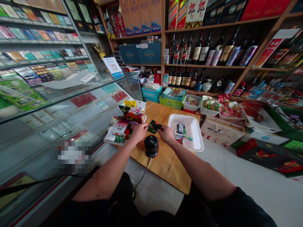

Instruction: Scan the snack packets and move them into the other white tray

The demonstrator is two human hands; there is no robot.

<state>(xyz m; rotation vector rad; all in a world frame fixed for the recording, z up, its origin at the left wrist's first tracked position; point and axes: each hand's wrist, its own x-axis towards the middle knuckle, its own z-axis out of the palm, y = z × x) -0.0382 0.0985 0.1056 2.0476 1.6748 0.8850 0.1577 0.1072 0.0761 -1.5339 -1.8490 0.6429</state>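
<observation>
A small dark green packet [154, 126] with a red mark is stretched between my two hands. My left hand [139, 132] pinches its left end and my right hand [166, 133] its right end. Just below the packet, a black barcode scanner [151, 145] stands on the wooden table [165, 167], its cable running down toward me. To the left, close by my left hand, a white tray [109, 141] is heaped with colourful snack packets [120, 127]. Right of my right hand sits a white plastic tub [200, 138] with several small packets [181, 128] in it.
A glass display counter [94, 104] with cigarette packs runs along the left. Shelves [203, 65] of bottles and boxes stand behind. White bins of snacks [210, 105] line the floor at the back right, near a beige gift bag [221, 130] and dark boxes [267, 154].
</observation>
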